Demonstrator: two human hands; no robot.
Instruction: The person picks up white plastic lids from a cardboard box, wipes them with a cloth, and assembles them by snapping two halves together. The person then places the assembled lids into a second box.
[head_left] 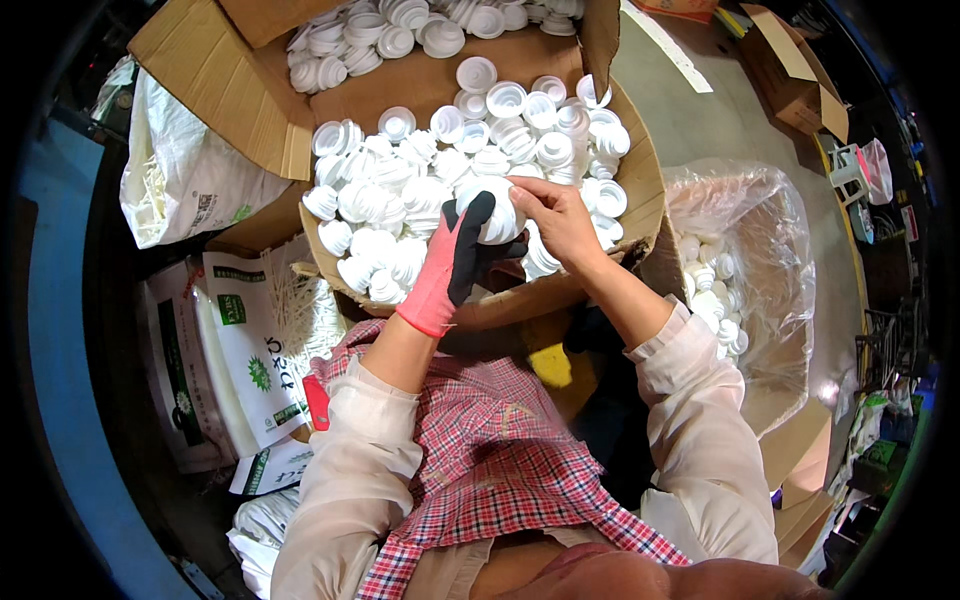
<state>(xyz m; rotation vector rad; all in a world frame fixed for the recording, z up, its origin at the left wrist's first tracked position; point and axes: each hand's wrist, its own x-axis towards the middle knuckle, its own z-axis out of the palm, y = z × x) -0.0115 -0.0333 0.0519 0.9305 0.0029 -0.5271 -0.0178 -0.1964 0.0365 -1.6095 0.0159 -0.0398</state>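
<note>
A white round ridged plastic piece (490, 208) is between my hands, above the near side of an open cardboard box. My left hand (462, 247), in a pink and black glove, is closed round its left and lower side. My bare right hand (552, 215) pinches its right edge with thumb and fingers. Below and beyond, a heap of similar white plastic pieces (400, 185) fills the cardboard box (640, 150). Part of the held piece is hidden behind my fingers.
Behind stands another carton of white pieces (443, 37). At right, a box lined with clear plastic (780, 235) holds more pieces (712, 290). White sacks (165, 165) and printed bags (250, 340) with thin white strips stand at left. An open carton (785, 75) sits on the floor.
</note>
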